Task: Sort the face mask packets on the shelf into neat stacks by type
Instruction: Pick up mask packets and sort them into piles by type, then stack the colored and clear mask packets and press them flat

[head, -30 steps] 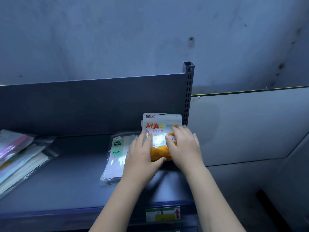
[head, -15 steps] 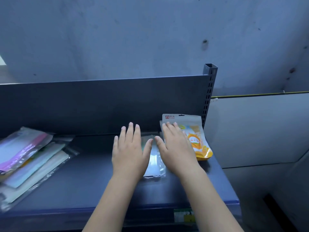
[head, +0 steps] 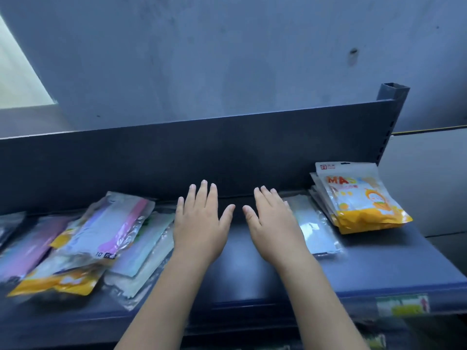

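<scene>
A stack of orange-and-white mask packets (head: 361, 200) lies at the far right of the dark shelf (head: 252, 281). Beside it on the left lies a clear packet with a pale mask (head: 314, 228). An unsorted heap of packets (head: 101, 238) covers the left part, with a pink-striped packet on top and an orange one (head: 58, 281) at the front. My left hand (head: 202, 223) and my right hand (head: 273, 226) hover flat over the bare middle of the shelf, fingers spread, holding nothing. The right hand's edge overlaps the clear packet's left side.
The shelf's back panel (head: 227, 152) rises behind the packets, with a slotted upright post (head: 389, 117) at the right end. A grey wall stands behind. A price label (head: 401, 305) sits on the shelf's front edge at the right.
Both hands have let go of the orange packet and moved left off the sorted packets to the middle of the shelf. The view has swung left, showing the unsorted heap.
</scene>
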Tool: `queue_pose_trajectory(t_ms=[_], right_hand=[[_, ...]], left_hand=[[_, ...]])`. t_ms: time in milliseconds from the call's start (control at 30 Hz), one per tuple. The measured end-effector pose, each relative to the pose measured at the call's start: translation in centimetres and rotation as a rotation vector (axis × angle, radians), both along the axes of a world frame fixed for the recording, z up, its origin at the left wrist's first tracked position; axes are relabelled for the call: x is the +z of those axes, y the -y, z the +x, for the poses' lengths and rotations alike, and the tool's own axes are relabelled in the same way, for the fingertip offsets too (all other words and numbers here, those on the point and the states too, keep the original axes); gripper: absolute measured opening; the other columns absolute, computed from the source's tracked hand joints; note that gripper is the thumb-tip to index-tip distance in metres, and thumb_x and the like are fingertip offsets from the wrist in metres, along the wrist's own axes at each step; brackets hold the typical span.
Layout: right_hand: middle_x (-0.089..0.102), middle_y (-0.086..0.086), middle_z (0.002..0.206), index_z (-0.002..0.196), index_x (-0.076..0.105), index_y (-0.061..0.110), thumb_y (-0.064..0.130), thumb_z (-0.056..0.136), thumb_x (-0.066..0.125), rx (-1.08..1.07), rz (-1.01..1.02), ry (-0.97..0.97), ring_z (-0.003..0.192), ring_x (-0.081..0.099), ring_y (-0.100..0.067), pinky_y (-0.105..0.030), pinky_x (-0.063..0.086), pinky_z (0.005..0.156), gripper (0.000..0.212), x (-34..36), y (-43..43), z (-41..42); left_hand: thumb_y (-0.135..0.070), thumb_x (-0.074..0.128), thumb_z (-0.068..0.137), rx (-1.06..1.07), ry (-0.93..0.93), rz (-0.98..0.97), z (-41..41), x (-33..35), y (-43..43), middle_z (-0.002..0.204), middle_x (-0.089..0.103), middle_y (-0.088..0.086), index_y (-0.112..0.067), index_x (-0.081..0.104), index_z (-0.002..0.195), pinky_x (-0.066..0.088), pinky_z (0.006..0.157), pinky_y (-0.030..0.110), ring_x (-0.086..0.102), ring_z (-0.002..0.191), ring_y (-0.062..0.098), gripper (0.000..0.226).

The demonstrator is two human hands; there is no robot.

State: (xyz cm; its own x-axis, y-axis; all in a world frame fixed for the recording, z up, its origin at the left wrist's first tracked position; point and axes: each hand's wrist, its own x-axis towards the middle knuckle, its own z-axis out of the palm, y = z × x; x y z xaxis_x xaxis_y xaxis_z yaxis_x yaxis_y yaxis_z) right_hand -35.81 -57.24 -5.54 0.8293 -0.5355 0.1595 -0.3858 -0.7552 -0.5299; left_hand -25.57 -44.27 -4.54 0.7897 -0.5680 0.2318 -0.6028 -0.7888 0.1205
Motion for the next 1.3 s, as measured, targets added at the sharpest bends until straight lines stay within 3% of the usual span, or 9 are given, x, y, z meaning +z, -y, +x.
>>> queue_pose_trajectory(t_ms=[100,267,500,733,967,1300], right_hand=[[0.016,0.004,0.177,0.168,0.020,0.019,0.050,0.111,0.027,-0.029,0.033,0.022,0.164,0.003,-0.014,-0.039,0.007,0.132,0.065,-0.6,-3.5,1.3],[0.016,0.005,0.177,0.168,0.021,0.019,0.050,0.111,0.027,-0.038,0.033,0.023,0.164,0.001,-0.012,-0.036,0.002,0.131,0.065,-1.2,-7.4,3.2],[0.021,0.002,0.176,0.166,0.026,0.016,0.049,0.111,0.032,0.026,0.015,0.030,0.164,0.005,-0.017,-0.040,0.007,0.131,0.065,-0.2,-10.2,7.2],[0.019,0.002,0.176,0.167,0.024,0.017,0.052,0.110,0.030,0.090,0.001,0.009,0.164,0.004,-0.018,-0.041,0.007,0.132,0.067,1.0,-15.6,11.6],[0.018,0.002,0.176,0.166,0.023,0.018,0.053,0.110,0.028,0.171,-0.132,-0.029,0.164,0.003,-0.019,-0.044,0.002,0.131,0.066,2.6,-26.6,18.3],[0.024,-0.006,0.174,0.165,0.027,0.011,0.051,0.108,0.037,0.153,-0.031,-0.116,0.164,0.008,-0.025,-0.044,0.010,0.132,0.071,1.8,-46.0,30.7]], left_hand=[[-0.063,0.019,0.105,-0.035,0.009,0.008,1.7,0.0,-2.8,0.177,0.001,-0.005,-0.022,0.009,0.168,0.000,0.130,0.044,-0.004,0.163,0.018,0.076],[-0.063,0.018,0.105,-0.045,-0.011,-0.011,3.6,-0.4,-6.6,0.177,0.000,-0.005,-0.022,0.009,0.168,0.000,0.130,0.044,-0.005,0.162,0.018,0.076],[-0.063,0.023,0.105,0.046,-0.010,-0.025,6.3,0.0,-10.8,0.177,0.005,-0.003,-0.020,0.014,0.167,-0.001,0.130,0.045,-0.003,0.163,0.019,0.076],[-0.065,0.010,0.103,0.113,0.064,0.035,10.6,0.8,-16.8,0.176,0.012,-0.002,-0.020,0.018,0.167,0.000,0.130,0.047,0.000,0.163,0.022,0.079],[-0.064,0.022,0.104,0.223,0.001,-0.037,18.4,1.2,-28.8,0.177,0.004,-0.004,-0.023,0.014,0.167,0.001,0.131,0.047,-0.002,0.163,0.020,0.076],[-0.062,0.034,0.104,0.244,-0.080,-0.055,31.3,-1.5,-47.6,0.175,0.016,0.000,-0.020,0.029,0.163,0.010,0.129,0.048,0.011,0.161,0.025,0.073]])
